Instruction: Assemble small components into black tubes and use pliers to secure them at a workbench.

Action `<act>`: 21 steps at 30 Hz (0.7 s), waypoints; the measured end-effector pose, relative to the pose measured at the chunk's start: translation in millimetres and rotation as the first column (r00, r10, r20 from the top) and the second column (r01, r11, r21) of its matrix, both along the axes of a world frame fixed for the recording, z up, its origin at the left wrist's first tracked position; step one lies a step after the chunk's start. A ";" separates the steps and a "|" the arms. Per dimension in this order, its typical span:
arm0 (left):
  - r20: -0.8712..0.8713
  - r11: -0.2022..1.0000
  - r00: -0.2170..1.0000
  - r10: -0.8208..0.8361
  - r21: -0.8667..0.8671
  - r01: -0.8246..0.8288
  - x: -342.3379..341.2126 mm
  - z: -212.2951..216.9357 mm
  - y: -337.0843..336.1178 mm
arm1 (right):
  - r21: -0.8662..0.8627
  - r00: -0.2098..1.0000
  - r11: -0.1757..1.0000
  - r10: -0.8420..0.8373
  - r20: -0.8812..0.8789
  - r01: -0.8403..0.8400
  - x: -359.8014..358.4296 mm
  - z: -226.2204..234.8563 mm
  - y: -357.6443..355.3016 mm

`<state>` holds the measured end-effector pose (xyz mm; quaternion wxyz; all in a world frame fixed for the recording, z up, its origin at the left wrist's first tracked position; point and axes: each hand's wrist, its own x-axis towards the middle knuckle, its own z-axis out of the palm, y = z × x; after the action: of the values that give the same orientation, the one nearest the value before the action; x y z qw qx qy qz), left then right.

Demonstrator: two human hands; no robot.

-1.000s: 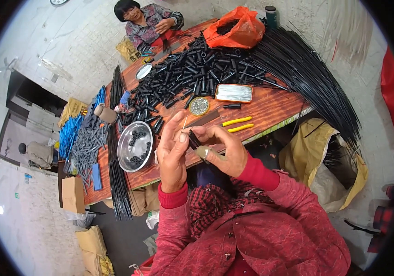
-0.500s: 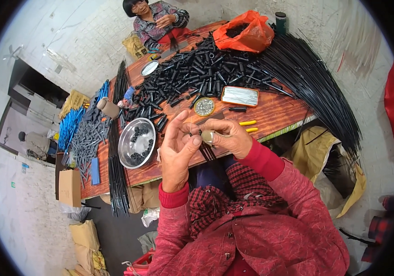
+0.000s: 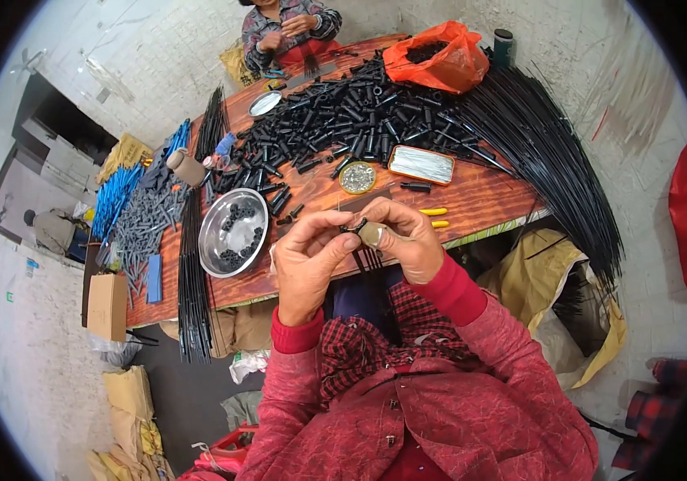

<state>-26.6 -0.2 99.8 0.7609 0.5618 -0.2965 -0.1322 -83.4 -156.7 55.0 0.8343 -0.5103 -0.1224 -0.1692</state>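
My left hand (image 3: 311,260) and my right hand (image 3: 406,244) meet above the table's near edge, fingertips pinched together. Between them is a small black hub (image 3: 353,228), with several thin black ribs (image 3: 371,260) hanging from it toward my lap. A fine wire stands up beside my left fingertips. Something tan covers my right thumb or a fingertip. Just beyond my hands lie a round tin of small metal bits (image 3: 357,178) and a rectangular tin of thin silvery wires (image 3: 422,164). Yellow-handled pliers (image 3: 434,212) rest right of my right hand.
A steel bowl (image 3: 217,224) with black rings stands left. Black tubular parts (image 3: 359,116) heap the wooden table (image 3: 311,204), below a red plastic bag (image 3: 440,72). Black rods (image 3: 552,152) overhang the right; another bundle (image 3: 193,280) lies left. A person (image 3: 291,32) works opposite.
My left fingers have folded down from a raised, spread pose onto the hub, and my right fingers have curled over it. The whole view has shifted slightly.
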 end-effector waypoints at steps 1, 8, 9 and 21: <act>-0.025 1.000 0.999 -0.027 0.011 0.027 0.6 0.5 1.1 | -0.006 1.000 1.000 0.004 0.000 -0.004 -0.9 0.8 0.9; -0.006 0.997 0.997 -0.082 0.011 0.082 7.3 -1.6 8.8 | -0.027 0.993 0.998 0.055 -0.105 -0.058 -6.7 5.7 7.5; -0.007 0.997 0.997 -0.079 0.008 0.079 7.8 -1.0 9.3 | -0.028 0.992 0.998 0.050 -0.118 -0.054 -7.8 6.6 8.6; 0.022 0.985 0.985 -0.169 0.025 0.168 16.1 -2.7 20.2 | -0.086 0.989 0.986 0.141 -0.040 -0.144 -6.3 7.4 7.3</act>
<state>-10.5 20.0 97.1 0.7368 0.5451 -0.3505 -0.1926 -89.7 -149.4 62.4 0.8229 -0.5393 -0.1518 -0.0947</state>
